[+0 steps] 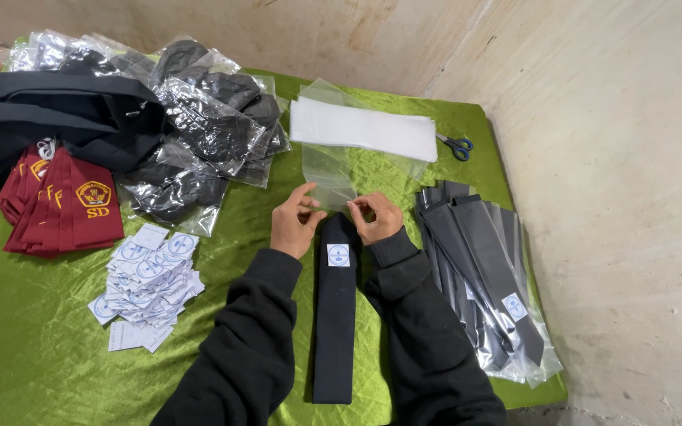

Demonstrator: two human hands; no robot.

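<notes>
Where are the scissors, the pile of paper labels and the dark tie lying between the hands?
scissors [457, 146], head view, blue handles.
pile of paper labels [148, 284], head view, middle.
dark tie [335, 331], head view, lower length.

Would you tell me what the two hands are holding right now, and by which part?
Both the left hand and the right hand pinch the near open edge of a clear plastic sleeve, just above the top of the dark tie.

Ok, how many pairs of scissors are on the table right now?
1. The scissors, blue-handled, lie at the far edge of the green cloth, just right of the white sheet stack. Others could be hidden under the bagged piles.
</notes>
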